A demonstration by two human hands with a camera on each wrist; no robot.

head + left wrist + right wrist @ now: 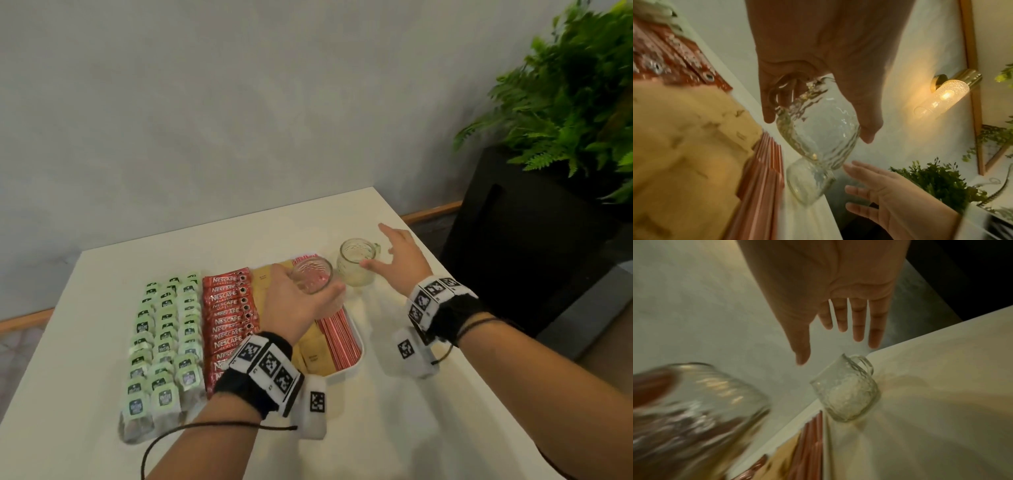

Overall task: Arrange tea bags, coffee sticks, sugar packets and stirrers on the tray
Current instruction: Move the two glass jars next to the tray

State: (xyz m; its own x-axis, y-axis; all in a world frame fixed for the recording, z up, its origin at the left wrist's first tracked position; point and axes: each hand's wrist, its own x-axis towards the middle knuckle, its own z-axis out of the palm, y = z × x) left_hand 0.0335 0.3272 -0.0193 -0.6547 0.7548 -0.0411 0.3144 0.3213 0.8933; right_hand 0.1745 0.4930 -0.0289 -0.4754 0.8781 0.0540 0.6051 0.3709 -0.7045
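Left hand (301,301) fingers curl round a glass mug (313,279) above the tray (356,346); right hand (400,260) spread beside another mug (356,262).

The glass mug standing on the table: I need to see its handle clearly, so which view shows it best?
The right wrist view: the standing mug is whole and fairly sharp, handle clear, below the open right hand. The head view shows it small, handle partly behind the hand. The left wrist view shows it blurred, partly behind the mug held by the left hand.
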